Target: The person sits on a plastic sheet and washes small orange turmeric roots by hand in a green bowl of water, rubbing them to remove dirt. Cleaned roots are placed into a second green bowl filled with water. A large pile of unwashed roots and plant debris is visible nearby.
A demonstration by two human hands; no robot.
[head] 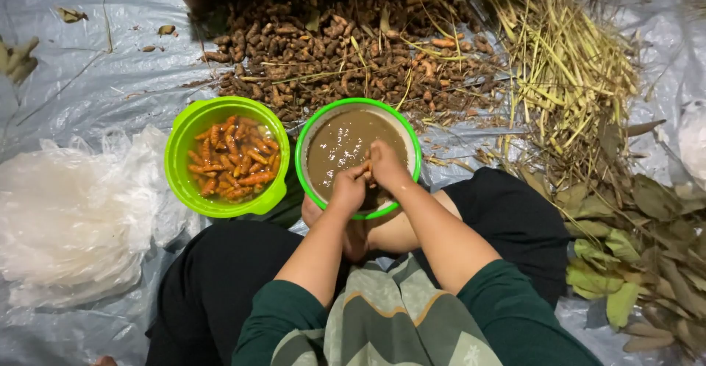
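A heap of brown roots (346,50) lies behind two bowls. The green bowl (180,138) holds washed orange roots (234,158) in water. The white bowl (409,139) holds muddy water (338,141); above it, the left hand (348,189) and right hand (386,166) close together around something I cannot make out.

From my remote view, a makeshift crop-cleaning spot on the ground, rural in look rather than any kitchen or shop: a grey plastic sheet (88,79) covers the floor, a heap of earthy brown roots (331,50) lies on it beside cut dry stalks (566,72) and fallen leaves (647,248). I see a bowl of muddy water (346,141) and a green tub of washed orange roots (232,160) standing before the seated person, crumpled clear bags (73,219) nearby
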